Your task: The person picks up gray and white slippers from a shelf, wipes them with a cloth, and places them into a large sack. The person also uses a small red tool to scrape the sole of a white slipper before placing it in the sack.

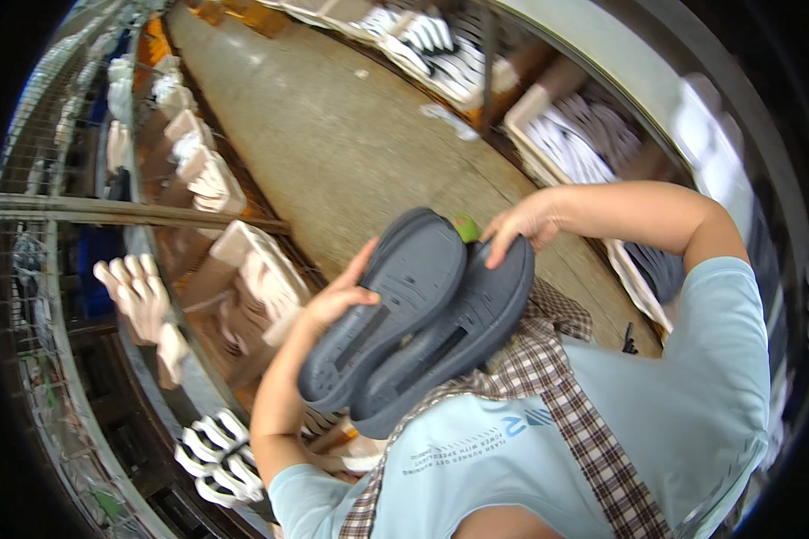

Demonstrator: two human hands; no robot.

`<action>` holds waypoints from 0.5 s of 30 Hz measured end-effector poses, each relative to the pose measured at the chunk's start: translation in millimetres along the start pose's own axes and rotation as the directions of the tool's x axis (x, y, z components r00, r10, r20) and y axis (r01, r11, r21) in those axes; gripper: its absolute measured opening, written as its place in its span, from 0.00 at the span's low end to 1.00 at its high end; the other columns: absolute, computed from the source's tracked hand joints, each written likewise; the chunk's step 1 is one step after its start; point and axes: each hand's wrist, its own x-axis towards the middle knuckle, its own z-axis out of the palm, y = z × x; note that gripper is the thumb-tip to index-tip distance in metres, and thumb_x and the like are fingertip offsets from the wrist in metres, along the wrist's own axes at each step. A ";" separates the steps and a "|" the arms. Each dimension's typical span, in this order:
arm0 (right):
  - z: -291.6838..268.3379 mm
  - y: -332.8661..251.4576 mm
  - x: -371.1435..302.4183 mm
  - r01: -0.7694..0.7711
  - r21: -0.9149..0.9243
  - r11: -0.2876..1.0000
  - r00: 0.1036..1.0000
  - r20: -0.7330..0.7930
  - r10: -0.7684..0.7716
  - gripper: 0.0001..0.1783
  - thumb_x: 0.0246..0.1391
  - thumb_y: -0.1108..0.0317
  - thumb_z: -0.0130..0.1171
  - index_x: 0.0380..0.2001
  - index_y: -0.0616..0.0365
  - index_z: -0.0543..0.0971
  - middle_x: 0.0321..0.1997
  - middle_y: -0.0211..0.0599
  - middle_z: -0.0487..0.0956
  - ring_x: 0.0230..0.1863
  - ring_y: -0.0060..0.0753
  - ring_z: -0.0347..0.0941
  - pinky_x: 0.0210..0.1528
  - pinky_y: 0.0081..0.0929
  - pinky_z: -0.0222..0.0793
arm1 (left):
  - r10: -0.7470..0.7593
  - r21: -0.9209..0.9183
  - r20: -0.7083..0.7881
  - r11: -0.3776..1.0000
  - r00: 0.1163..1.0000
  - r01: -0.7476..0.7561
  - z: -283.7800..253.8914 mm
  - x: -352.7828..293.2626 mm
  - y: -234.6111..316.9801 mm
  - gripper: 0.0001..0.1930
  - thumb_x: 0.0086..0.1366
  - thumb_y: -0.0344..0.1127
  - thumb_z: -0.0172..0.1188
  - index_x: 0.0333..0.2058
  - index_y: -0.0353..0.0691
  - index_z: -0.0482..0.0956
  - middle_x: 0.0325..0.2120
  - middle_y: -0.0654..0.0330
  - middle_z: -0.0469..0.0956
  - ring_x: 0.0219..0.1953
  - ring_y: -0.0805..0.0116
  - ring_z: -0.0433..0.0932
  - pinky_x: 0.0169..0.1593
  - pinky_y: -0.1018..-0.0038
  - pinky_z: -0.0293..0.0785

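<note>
Two dark grey shoe soles are held side by side in front of my chest, their inner faces up. My left hand is closed on the outer edge of the left shoe sole, thumb on top and fingers underneath. At the far end of the right shoe sole, my right hand pinches the rim with its fingers bent over it. The two soles touch along their length, the left one partly overlapping the right. Something small and green shows between their far ends; I cannot make out what it is.
Crates of pale soles line the left side beside a metal rack. White-and-black soles lie at lower left. Along the right stand more bins with white and grey soles. A concrete aisle runs between, with a white scrap on it.
</note>
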 end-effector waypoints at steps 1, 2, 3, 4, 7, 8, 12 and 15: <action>-14.5 -25.9 13.1 -0.055 0.056 0.997 0.998 0.021 0.054 0.21 0.42 0.69 0.65 0.41 0.64 0.73 0.40 0.41 0.79 0.41 0.34 0.75 0.48 0.39 0.68 | -0.008 -0.082 0.007 0.997 1.000 0.009 -20.6 6.5 7.3 0.55 0.39 0.40 0.63 0.64 0.40 0.39 0.64 0.48 0.42 0.65 0.57 0.45 0.65 0.69 0.44; -27.7 -54.4 27.3 -0.074 0.049 0.996 0.996 0.054 0.072 0.24 0.43 0.67 0.64 0.44 0.64 0.72 0.44 0.43 0.77 0.46 0.35 0.73 0.53 0.43 0.65 | -0.057 -0.131 -0.018 0.990 0.998 0.054 -44.0 14.0 17.5 0.56 0.39 0.41 0.64 0.64 0.41 0.38 0.64 0.48 0.42 0.65 0.57 0.45 0.65 0.69 0.43; -41.0 -82.3 39.9 -0.119 0.069 0.990 0.990 0.079 0.114 0.25 0.43 0.67 0.64 0.45 0.64 0.71 0.46 0.45 0.76 0.48 0.36 0.72 0.55 0.43 0.63 | -0.068 -0.144 -0.026 0.988 0.997 0.064 -68.8 20.3 28.4 0.57 0.39 0.42 0.64 0.64 0.41 0.38 0.64 0.48 0.42 0.65 0.57 0.44 0.65 0.69 0.42; -52.8 -110.4 52.8 -0.179 0.096 0.979 0.981 0.098 0.169 0.27 0.43 0.67 0.64 0.47 0.65 0.71 0.48 0.46 0.75 0.50 0.37 0.70 0.56 0.44 0.61 | -0.108 -0.133 -0.054 0.986 0.993 0.100 -95.2 25.7 39.0 0.57 0.39 0.43 0.64 0.65 0.41 0.37 0.64 0.48 0.42 0.65 0.57 0.44 0.65 0.69 0.42; -82.8 -177.6 87.8 -0.310 0.094 0.946 0.914 0.303 0.269 0.34 0.41 0.65 0.65 0.54 0.62 0.66 0.56 0.46 0.69 0.53 0.42 0.68 0.55 0.46 0.61 | -0.080 -0.171 -0.071 0.983 0.994 0.066 -161.2 37.4 51.6 0.55 0.41 0.43 0.64 0.65 0.42 0.38 0.64 0.49 0.42 0.65 0.58 0.44 0.65 0.69 0.43; -89.6 -197.4 101.4 -0.274 0.082 0.958 0.923 0.302 0.238 0.35 0.42 0.65 0.65 0.54 0.62 0.65 0.56 0.45 0.69 0.53 0.41 0.68 0.54 0.46 0.62 | -0.098 -0.219 -0.094 0.973 0.991 0.075 -180.6 37.8 50.7 0.55 0.41 0.42 0.63 0.65 0.42 0.38 0.64 0.49 0.43 0.65 0.58 0.45 0.64 0.70 0.44; -124.9 -282.4 152.2 -0.135 0.007 0.991 0.962 0.241 0.130 0.37 0.42 0.65 0.64 0.55 0.61 0.62 0.54 0.44 0.70 0.52 0.38 0.69 0.48 0.45 0.67 | -0.031 -0.245 -0.445 0.966 0.895 -0.088 -266.9 31.4 34.4 0.46 0.48 0.46 0.57 0.63 0.39 0.46 0.61 0.46 0.51 0.61 0.54 0.57 0.61 0.67 0.55; -168.7 -349.7 183.3 -0.086 0.040 0.995 0.978 0.196 0.077 0.34 0.43 0.69 0.62 0.55 0.61 0.62 0.53 0.43 0.71 0.51 0.38 0.69 0.51 0.42 0.66 | 0.003 -0.379 -0.696 0.848 0.718 -0.371 -352.8 24.7 24.3 0.43 0.48 0.46 0.57 0.62 0.38 0.49 0.59 0.46 0.54 0.59 0.53 0.59 0.60 0.65 0.56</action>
